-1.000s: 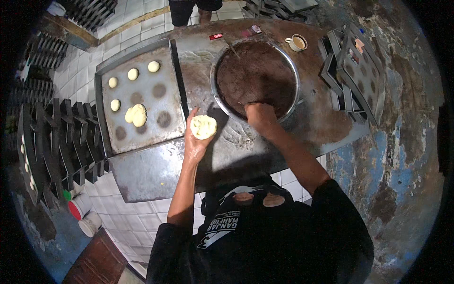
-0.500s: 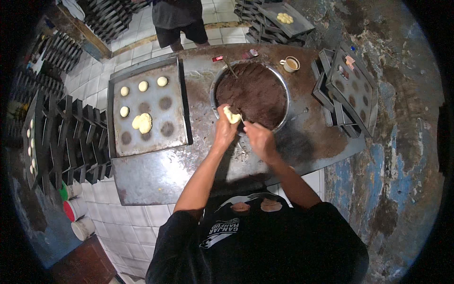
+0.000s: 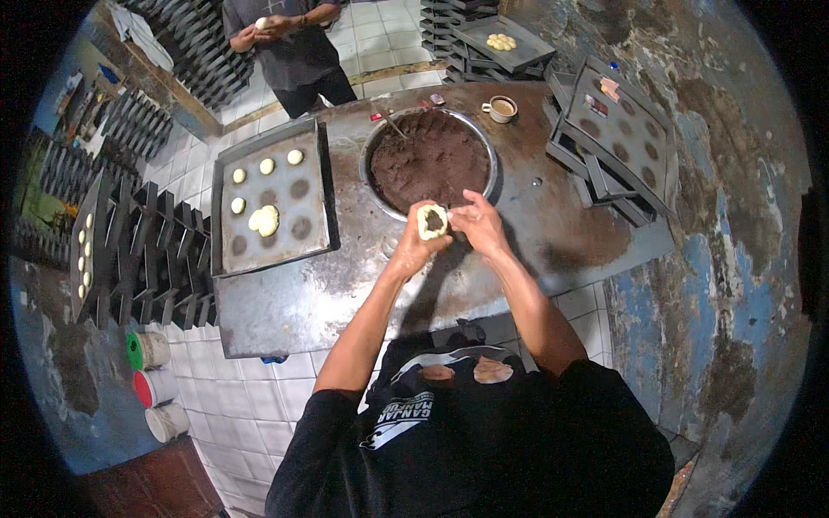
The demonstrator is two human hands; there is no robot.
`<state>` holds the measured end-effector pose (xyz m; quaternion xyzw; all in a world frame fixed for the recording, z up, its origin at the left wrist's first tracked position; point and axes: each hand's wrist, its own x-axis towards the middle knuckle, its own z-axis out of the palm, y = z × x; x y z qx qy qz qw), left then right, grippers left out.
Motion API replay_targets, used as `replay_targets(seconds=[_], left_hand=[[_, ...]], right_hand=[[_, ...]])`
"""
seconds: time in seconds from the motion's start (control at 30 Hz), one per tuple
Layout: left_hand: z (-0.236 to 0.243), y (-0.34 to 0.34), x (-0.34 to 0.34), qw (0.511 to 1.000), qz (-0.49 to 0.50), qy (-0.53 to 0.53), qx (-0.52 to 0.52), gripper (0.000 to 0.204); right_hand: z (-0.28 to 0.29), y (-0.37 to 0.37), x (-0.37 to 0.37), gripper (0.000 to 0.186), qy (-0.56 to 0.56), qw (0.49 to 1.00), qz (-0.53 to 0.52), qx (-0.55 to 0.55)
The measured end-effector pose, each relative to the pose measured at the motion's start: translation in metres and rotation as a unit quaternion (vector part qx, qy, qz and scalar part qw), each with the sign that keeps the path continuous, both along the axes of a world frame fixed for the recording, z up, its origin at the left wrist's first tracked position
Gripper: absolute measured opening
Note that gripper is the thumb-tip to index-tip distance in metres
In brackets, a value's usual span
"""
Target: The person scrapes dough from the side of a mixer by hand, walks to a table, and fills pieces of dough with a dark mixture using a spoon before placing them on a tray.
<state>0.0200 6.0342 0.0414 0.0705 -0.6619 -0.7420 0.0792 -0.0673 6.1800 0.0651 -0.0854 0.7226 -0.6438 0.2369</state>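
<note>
My left hand [image 3: 414, 252] cups a piece of pale dough [image 3: 422, 228] in front of the bowl's near rim. The dough is open at the top, and a dark crumbly filling [image 3: 434, 222] shows in its middle. From the right, my right hand [image 3: 482, 229] pinches the dough's edge with thumb and fingertips, its other fingers partly raised. I cannot see a tool in it. Beyond both hands stands a wide metal bowl [image 3: 494, 170] of dark brown filling [image 3: 427, 155], with a thin handle [image 3: 396, 127] sticking out at the far left.
Left of the bowl lies a baking tray [image 3: 285, 246] with several dough balls [image 3: 268, 165] and a joined dough cluster [image 3: 264, 221]. A cup [image 3: 501, 109] stands behind right; stacked trays [image 3: 617, 138] lie right. Across the table a person [image 3: 298, 52] holds a small dough ball.
My right hand has come up from the bowl's edge to the dough, and the tool it held no longer shows. The dough has turned, showing filling. The view has shifted; the other person's hands now show.
</note>
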Motion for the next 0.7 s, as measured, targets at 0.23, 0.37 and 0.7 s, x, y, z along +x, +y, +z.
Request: replay_targets(seconds=[0.23, 0.37, 0.7], left_hand=[[0.019, 0.049, 0.027, 0.996, 0.062, -0.058, -0.007, 0.055], [0.047, 0.088, 0.044, 0.992, 0.021, -0.032, 0.121, 0.026], [0.062, 0.101, 0.116, 0.963, -0.014, -0.057, -0.264, 0.097]], right_hand=[[0.055, 0.055, 0.070, 0.040, 0.402, 0.915, 0.006, 0.028], [0.029, 0.078, 0.092, 0.041, 0.275, 0.961, -0.012, 0.007], [0.020, 0.115, 0.101, 0.015, -0.018, 0.980, 0.184, -0.080]])
